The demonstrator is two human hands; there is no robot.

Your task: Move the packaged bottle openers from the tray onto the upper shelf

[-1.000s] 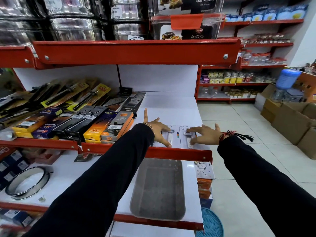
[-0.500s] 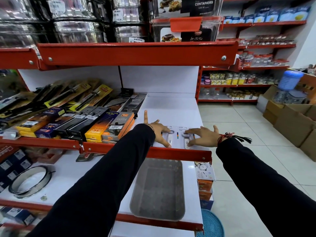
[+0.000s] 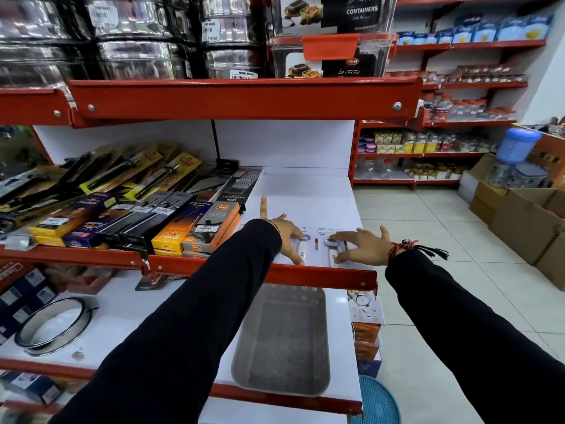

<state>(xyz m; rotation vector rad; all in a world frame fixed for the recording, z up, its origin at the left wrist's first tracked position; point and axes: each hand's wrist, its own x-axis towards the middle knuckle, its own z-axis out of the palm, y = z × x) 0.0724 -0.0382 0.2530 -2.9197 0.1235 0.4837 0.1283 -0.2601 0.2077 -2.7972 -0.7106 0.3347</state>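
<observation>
Two packaged bottle openers lie flat side by side on the white upper shelf (image 3: 305, 194), just behind its red front lip. My left hand (image 3: 286, 232) rests with fingers spread on the left package (image 3: 309, 249). My right hand (image 3: 362, 246) lies with fingers spread on the right package (image 3: 328, 250). Neither hand grips its package. On the shelf below, the grey tray (image 3: 282, 341) holds nothing that I can see.
Boxed lighters (image 3: 195, 231) and carded utensils fill the upper shelf left of my hands. A steel ring (image 3: 53, 325) lies on the lower shelf at the left. Cardboard boxes (image 3: 526, 221) stand on the tiled floor at the right, and a blue basket (image 3: 379, 405) sits below.
Both hands stay on the packages, shifting only slightly. The view has tilted a little.
</observation>
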